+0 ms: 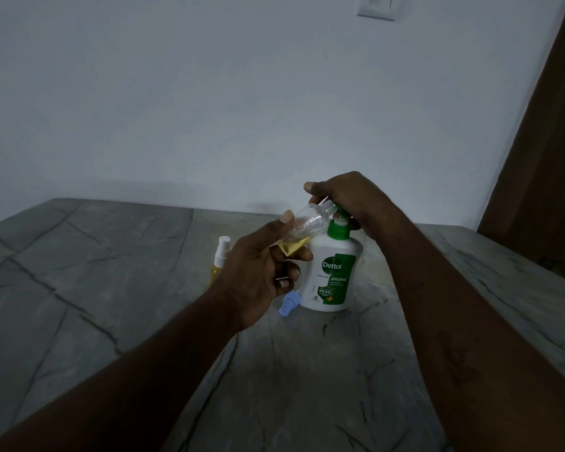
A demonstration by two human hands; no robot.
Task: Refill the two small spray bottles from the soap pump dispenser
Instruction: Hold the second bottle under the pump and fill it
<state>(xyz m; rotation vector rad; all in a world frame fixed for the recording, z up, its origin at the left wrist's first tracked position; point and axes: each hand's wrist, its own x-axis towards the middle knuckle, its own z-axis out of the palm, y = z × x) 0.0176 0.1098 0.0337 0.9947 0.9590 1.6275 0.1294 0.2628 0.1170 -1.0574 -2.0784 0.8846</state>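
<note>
I am holding the small clear bottle (307, 223) in my left hand (258, 275), pinching it between my thumb and curled fingers. It is tilting, its open neck pointing up and to the right, and a little yellow liquid is pooling at its low end against my fingers. The neck is touching the spout of the green pump (337, 230) on the soap dispenser (335, 275).

My right hand (343, 197) is sitting over the top of that pump, fingers curling down round the pump head and thumb sticking out to the left above the bottle's neck. So the two hands are meeting right at the spout, the left below and to the left, the right above.

The dispenser, white with a green label, is standing upright on the grey veined table (111, 288), just right of my left hand. The second spray bottle (221, 256) is standing behind my left wrist, white sprayer on, yellow liquid inside, and apart from both hands. A blue cap (289, 305) is showing just under my left fingers, beside the dispenser's base; I cannot tell whether it is lying on the table or hanging from my fingers.

Behind everything is a pale wall (209, 109) with a switch plate (375, 8) high up, and a brown door (542, 141) at the right.
</note>
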